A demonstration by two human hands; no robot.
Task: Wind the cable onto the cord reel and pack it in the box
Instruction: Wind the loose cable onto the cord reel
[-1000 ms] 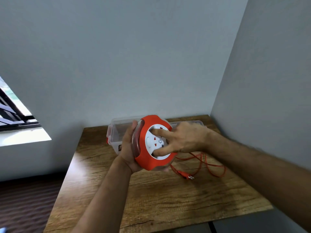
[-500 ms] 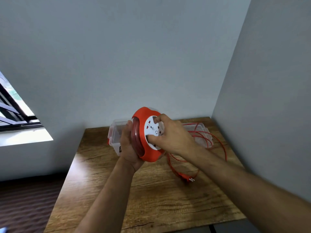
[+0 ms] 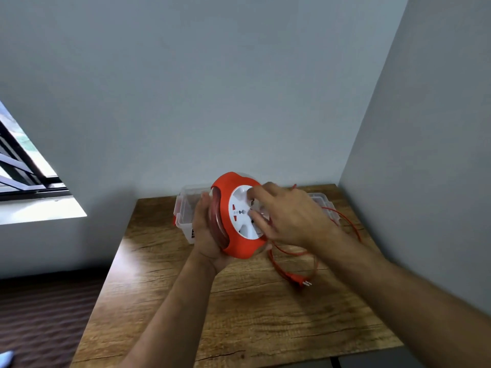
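Right hand (image 3: 289,216) lower on reel (image 3: 233,216)

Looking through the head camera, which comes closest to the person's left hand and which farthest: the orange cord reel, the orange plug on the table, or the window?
1. Orange round plastic cord reel: held in the left hand itself.
2. Orange plug at the cable's end: on the wooden table, to the hand's right.
3. Window: far left, beyond the table.

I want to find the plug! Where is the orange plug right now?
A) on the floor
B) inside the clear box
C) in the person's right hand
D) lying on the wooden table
D: the plug lies on the wooden table, at the end of the loose cable, away from both hands.
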